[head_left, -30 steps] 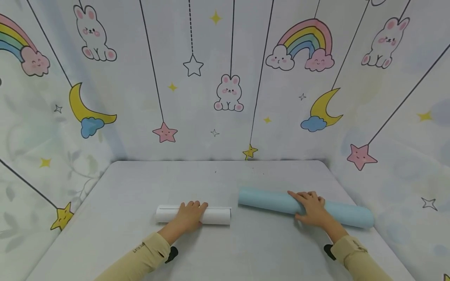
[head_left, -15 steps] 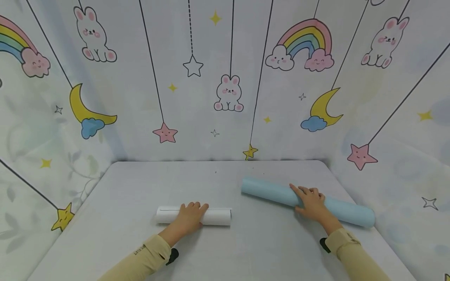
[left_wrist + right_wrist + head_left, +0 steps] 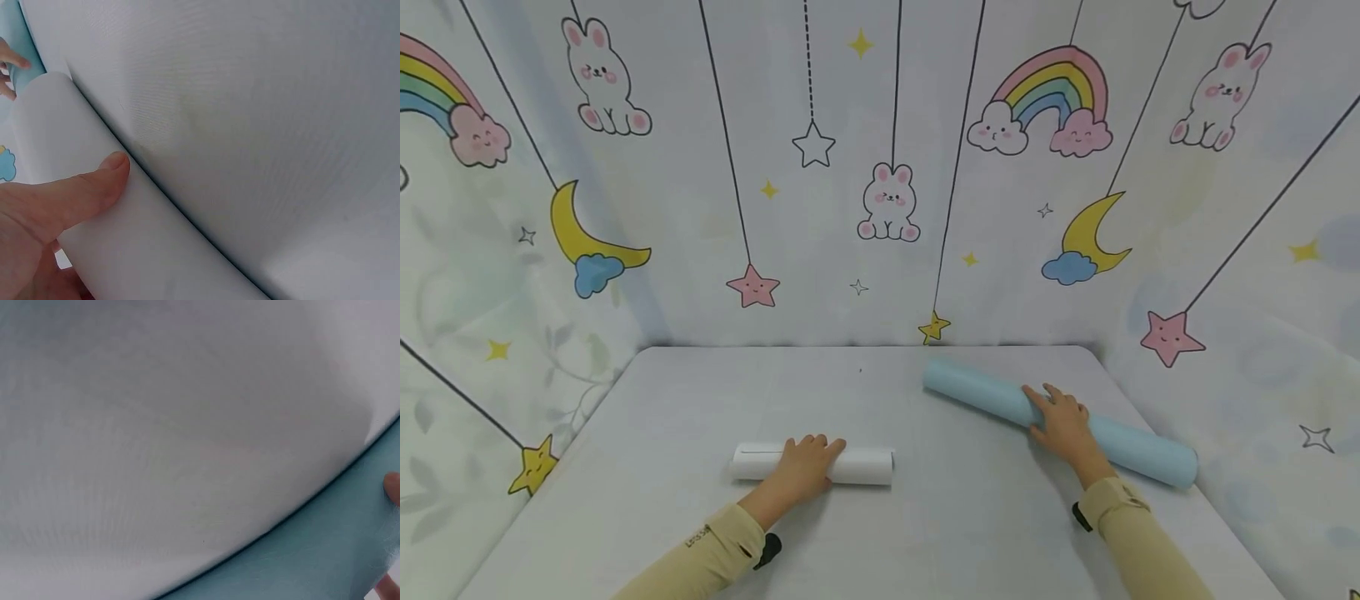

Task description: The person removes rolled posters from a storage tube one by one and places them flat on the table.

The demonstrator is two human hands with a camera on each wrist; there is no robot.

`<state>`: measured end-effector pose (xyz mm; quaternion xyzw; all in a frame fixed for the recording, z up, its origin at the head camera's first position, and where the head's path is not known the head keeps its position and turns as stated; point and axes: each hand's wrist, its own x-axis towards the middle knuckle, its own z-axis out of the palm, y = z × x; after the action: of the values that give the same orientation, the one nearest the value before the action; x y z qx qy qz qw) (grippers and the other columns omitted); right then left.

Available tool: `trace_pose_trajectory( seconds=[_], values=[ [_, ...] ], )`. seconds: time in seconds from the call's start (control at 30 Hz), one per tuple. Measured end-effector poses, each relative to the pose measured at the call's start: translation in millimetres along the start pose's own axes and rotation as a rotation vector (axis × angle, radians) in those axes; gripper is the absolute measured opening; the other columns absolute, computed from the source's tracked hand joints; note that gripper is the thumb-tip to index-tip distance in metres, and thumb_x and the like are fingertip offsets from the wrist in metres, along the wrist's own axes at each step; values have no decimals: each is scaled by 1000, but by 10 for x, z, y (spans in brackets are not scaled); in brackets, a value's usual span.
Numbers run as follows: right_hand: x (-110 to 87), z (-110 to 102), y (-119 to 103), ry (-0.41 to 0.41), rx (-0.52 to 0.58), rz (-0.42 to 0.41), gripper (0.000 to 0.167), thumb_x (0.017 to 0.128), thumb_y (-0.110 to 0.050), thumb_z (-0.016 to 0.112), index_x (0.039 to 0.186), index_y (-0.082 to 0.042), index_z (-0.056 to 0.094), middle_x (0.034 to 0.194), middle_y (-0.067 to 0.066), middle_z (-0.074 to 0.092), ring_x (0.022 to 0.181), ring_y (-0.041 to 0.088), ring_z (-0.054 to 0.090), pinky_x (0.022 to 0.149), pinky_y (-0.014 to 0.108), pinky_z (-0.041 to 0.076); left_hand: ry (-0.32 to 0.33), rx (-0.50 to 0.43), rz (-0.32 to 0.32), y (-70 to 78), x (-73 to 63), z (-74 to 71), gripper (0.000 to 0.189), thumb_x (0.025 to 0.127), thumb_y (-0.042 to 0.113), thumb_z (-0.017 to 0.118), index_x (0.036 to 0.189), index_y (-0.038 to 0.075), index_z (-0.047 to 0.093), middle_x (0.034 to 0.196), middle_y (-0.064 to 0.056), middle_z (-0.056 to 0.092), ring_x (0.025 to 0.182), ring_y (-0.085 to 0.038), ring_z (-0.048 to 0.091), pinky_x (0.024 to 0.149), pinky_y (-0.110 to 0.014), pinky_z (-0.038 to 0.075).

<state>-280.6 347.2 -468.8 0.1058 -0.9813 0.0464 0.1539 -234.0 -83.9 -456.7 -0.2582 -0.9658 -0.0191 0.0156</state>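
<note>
Head view: we see two rolls on the white table (image 3: 917, 533), one under each of the person's hands. The white roll (image 3: 867, 467) lies left of the middle, nearly parallel to the far edge; a dark seam line runs along its top. Our left hand (image 3: 805, 469) grips it from above, fingers over the far side. In the left wrist view we find the thumb (image 3: 106, 184) laid flat along the white surface, with fingers partly seen on the other side.

The light blue roll (image 3: 1138, 450) lies to the right, longer and aslant: its left end is near the far edge, its right end out at the table's right edge. Our right hand (image 3: 1064, 423) holds it around the middle, fingers spread over the top, thumb on the near side. The right wrist view catches only a fingertip and a sliver of hand at its margin. The two rolls lie apart.

Writing: a short line of dark characters on the beige left sleeve (image 3: 700, 550), by the cuff, too small for us to read surely. Behind, the backdrop (image 3: 820, 242) carries printed rabbits, rainbows, moons and stars on strings.
</note>
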Motion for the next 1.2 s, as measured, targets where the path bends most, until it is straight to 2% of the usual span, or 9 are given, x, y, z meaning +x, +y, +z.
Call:
trace_pose_trajectory(
  seconds=[0.13, 0.23, 0.47, 0.67, 0.93, 1.2],
  values=[
    [26, 44, 28, 110, 29, -13, 64, 69, -10, 78, 127, -5, 51, 113, 31, 40, 84, 47, 50, 71, 58, 37, 18, 13, 7, 1, 3, 16, 50, 73, 23, 76, 116, 13, 54, 99, -10, 58, 92, -28, 55, 73, -48, 43],
    [49, 61, 48, 134, 41, -6, 63, 69, -8, 78, 126, -4, 52, 108, 30, 43, 82, 47, 51, 71, 58, 37, 20, 14, 7, 4, 1, 22, 50, 73, 23, 76, 117, 12, 54, 99, -10, 58, 92, -29, 55, 74, -49, 43],
    [95, 43, 69, 75, -4, 69, 62, 72, -10, 76, 128, -2, 50, 108, 32, 47, 92, 51, 50, 81, 66, 34, 8, 13, 2, 23, 5, 50, 51, 74, 23, 76, 118, 12, 54, 101, -10, 58, 94, -29, 55, 77, -51, 43],
    [206, 21, 63, 61, -58, 127, 61, 71, -11, 77, 126, -1, 52, 107, 32, 53, 94, 49, 52, 76, 64, 39, 21, 35, -4, 27, 24, 62, 51, 73, 24, 76, 118, 13, 54, 98, -10, 58, 91, -28, 56, 75, -49, 43],
    [306, 8, 34, -32, -107, 248, 58, 77, -11, 73, 128, 0, 47, 110, 31, 52, 98, 50, 50, 73, 65, 40, 6, 23, -20, 28, 20, 61, 50, 74, 22, 76, 117, 13, 54, 98, -10, 58, 91, -29, 55, 73, -50, 43],
    [338, -7, 6, -24, -113, 266, 54, 79, 1, 67, 127, 6, 45, 106, 36, 50, 94, 50, 51, 65, 56, 47, 20, -2, -27, 39, 11, 69, 49, 72, 18, 77, 115, 10, 55, 95, -12, 58, 90, -31, 56, 76, -54, 43]
  ],
)
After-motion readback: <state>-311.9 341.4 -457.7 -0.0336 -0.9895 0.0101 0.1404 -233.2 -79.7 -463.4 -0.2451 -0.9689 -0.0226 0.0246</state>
